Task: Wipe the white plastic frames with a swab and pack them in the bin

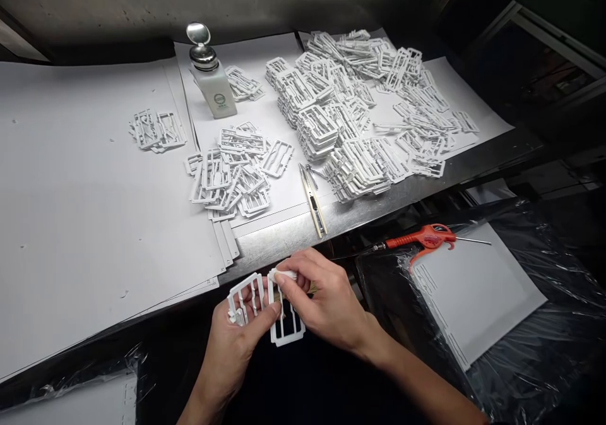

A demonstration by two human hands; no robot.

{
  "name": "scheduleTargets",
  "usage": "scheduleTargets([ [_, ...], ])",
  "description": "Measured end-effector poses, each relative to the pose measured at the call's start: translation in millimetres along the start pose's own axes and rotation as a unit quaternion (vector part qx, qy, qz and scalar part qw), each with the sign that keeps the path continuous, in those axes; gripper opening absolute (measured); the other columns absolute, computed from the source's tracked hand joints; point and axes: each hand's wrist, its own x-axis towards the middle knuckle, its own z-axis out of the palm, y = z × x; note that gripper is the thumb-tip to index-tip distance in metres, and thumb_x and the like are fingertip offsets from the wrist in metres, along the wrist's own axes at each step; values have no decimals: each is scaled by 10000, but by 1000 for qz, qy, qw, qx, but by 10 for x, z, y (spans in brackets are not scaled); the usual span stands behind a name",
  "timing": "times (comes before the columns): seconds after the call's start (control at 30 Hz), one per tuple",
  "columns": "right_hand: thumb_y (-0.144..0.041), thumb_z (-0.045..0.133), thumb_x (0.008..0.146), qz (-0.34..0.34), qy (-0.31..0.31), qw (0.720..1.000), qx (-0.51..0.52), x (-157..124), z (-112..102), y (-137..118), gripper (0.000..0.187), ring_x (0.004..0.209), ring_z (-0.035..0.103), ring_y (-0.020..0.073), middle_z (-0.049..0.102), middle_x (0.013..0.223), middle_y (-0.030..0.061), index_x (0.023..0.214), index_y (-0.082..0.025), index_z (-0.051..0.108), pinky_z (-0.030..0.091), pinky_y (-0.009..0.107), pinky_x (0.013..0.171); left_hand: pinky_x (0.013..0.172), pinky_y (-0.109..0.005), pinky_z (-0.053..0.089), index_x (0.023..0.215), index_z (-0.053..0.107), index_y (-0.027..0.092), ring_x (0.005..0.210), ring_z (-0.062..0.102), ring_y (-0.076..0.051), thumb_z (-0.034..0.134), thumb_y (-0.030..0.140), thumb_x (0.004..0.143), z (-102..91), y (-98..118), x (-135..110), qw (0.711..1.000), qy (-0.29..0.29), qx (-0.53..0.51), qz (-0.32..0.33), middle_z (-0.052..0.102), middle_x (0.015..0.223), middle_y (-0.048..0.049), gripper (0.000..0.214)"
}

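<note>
Left hand's (231,343) fingers are pinching white frames (288,340), right hand's (329,295) pinch one's top end, just off the bench's (269,235) front edge, wide paper (95,223) stretching left.

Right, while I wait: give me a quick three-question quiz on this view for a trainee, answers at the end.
1. True or false: the white bottle's round metal lid is closed.

2. Which thing lies to the right of the right hand in the picture?
a) the white bottle
b) the orange-red air gun
c) the small pile left of the bottle

3. Fill in: the left hand holds white, slotted ____.

Key:
1. False; the lid of the white bottle stands open.
2. b
3. frames
</note>
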Motion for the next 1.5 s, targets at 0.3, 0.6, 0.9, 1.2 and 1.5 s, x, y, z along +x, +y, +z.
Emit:
scheduleTargets([
  [0.3, -216, 542, 858, 58, 54, 997, -23, -20, -165, 146, 110, 611, 490, 102, 591, 766, 17, 848, -171, 642, 402, 223, 567, 699, -270, 454, 909, 661, 161, 705, 552, -154, 741, 223, 671, 83, 84, 27, 997, 21, -62, -29, 597, 759, -18, 258],
  [0.6, -167, 530, 839, 62, -52, 995, -53, -135, -182, 89, 117, 627, 507, 96, 592, 770, 7, 819, -175, 645, 403, 228, 600, 714, -282, 475, 936, 663, 163, 702, 591, -161, 778, 226, 613, 111, 52, 70, 995, 60, -70, -35, 643, 809, -26, 348],
  [0.9, -192, 521, 849, 81, -129, 987, -44, -351, -348, 75, 116, 607, 489, 95, 563, 741, 2, 832, -173, 634, 395, 223, 573, 725, -278, 469, 971, 644, 166, 725, 582, -147, 758, 220, 655, 182, 59, 118, 995, 60, -78, -28, 634, 875, -21, 340],
  [1.2, -198, 503, 861, 12, -150, 987, -46, -312, -146, 15, 123, 666, 500, 109, 560, 808, 23, 898, -168, 616, 397, 232, 629, 729, -257, 460, 916, 639, 172, 799, 580, -154, 739, 213, 693, 219, 24, 123, 995, 57, -80, 1, 639, 852, -14, 248],
  [1.5, -209, 533, 835, 170, -103, 980, -16, -336, -417, 171, 149, 565, 417, 81, 523, 645, -18, 737, -158, 633, 328, 207, 524, 686, -284, 475, 962, 633, 155, 737, 599, -168, 750, 232, 678, 246, 69, 125, 994, 73, -72, -24, 644, 836, -34, 316],
])
